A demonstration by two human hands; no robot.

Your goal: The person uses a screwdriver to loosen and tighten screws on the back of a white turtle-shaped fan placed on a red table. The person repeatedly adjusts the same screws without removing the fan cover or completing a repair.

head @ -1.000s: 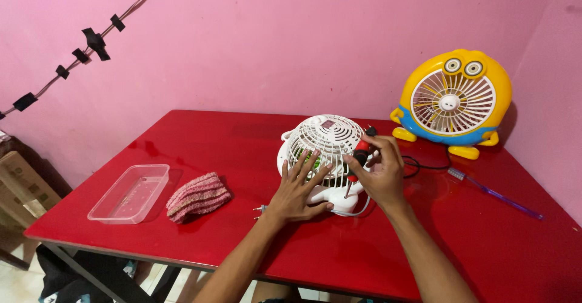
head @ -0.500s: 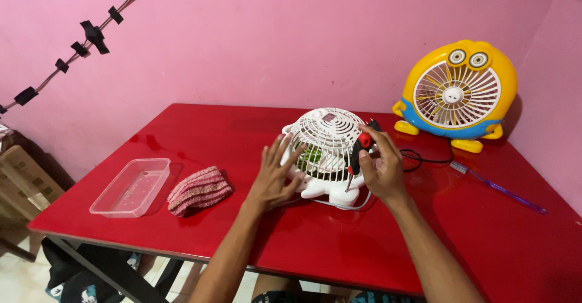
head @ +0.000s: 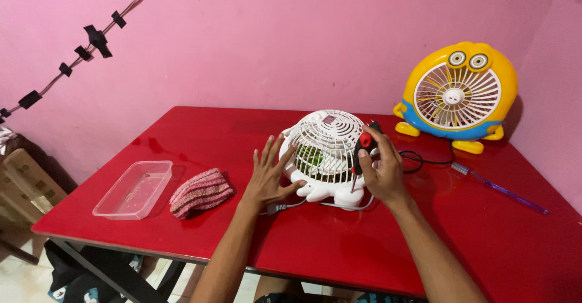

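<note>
Since a second ago I am sliding my left hand (head: 267, 178), fingers spread, off the white fan (head: 327, 154) at mid-surface (head: 339, 248), while my right hand (head: 381, 171) is gripping the screwdriver (head: 362, 148) against its still-closed grille.

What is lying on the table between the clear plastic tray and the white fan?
In the head view, a folded striped pink cloth lies between them, beside the tray; the left hand touches the fan.
</note>
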